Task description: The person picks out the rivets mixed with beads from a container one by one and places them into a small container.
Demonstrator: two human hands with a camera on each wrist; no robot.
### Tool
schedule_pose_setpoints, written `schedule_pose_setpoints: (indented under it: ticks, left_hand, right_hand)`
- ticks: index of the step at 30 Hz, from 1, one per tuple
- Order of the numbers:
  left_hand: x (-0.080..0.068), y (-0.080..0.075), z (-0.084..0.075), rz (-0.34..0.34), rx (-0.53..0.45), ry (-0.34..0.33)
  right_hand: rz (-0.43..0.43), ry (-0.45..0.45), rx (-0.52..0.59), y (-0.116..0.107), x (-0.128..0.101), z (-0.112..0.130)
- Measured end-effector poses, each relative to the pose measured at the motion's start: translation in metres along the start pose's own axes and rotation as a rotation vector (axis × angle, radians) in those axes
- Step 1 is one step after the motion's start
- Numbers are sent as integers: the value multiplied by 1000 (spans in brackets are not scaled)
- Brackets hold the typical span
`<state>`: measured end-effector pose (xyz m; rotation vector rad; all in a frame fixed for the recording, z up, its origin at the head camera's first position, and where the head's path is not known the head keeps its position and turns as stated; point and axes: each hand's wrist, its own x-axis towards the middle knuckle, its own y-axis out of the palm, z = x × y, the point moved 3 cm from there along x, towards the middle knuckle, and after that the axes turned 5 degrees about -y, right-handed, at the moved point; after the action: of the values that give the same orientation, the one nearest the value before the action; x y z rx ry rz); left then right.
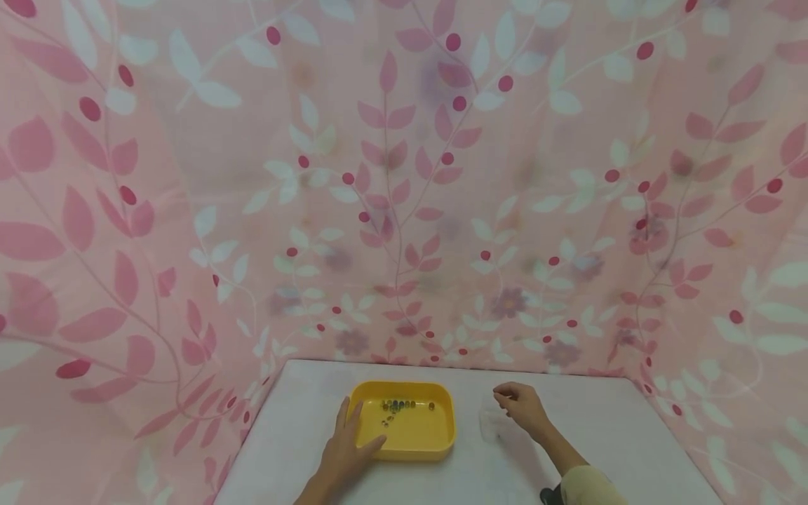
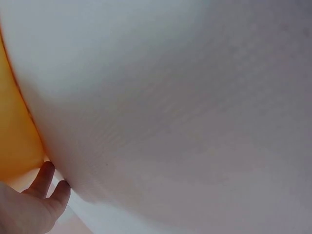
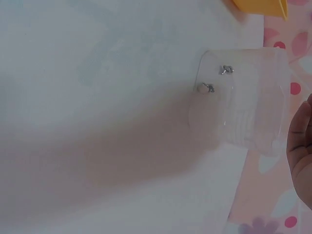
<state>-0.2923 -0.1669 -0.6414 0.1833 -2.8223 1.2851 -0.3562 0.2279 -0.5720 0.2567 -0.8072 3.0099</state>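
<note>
We recorded a white desk (image 1: pixel 303 435) enclosed on three sides by a pink curtain (image 1: pixel 404 175) printed with leaves and red berries.

At the left, the left hand (image 1: pixel 346 449) lay flat on the desk with its fingers straight and slightly spread, pressed against the near left corner of a yellow tray (image 1: pixel 442 435). The thumb reached over the tray's near rim; nothing was gripped. In the left wrist view we saw only the tips of two fingers (image 2: pixel 45 176) beside the tray's yellow wall (image 2: pixel 14 131), with the white desk surface (image 2: pixel 185 107) filling the rest of the picture.

The yellow tray stood on the desk a little left of centre. Inside it lay small dark pieces (image 1: pixel 399 405), most in a short row along the far wall and a few loose nearer the middle. We could not tell what they were from the head view.

Just to the right of the tray stood a clear plastic cup (image 1: pixel 489 423), upright on the desk and apart from the tray. The right wrist view showed the cup (image 3: pixel 253 107) with two small metal pieces (image 3: pixel 214 80) lying on its bottom, and a corner of the tray (image 3: pixel 258 7) at the upper edge.

At the right, the right hand (image 1: pixel 521 407) hovered above the cup's rim, its fingers curled inward with the tips drawn together. We could not tell whether anything was pinched between them. A pale sleeve (image 1: pixel 590 487) covered the forearm at the lower edge.
</note>
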Motion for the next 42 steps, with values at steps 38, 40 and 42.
schedule_pose_setpoints:
  ticks: [38,40,42]
  left_hand:
    - [1,-1,-1,19,-16,-24]
    - [1,-1,-1,20,-15,-23]
    - [1,-1,-1,19,-14,-24]
  right_hand:
    - [-40,81,36,-11,-1,-24]
    - [-39,82,39,-11,-2,-24]
    - [-39,82,44,-11,-2,-24]
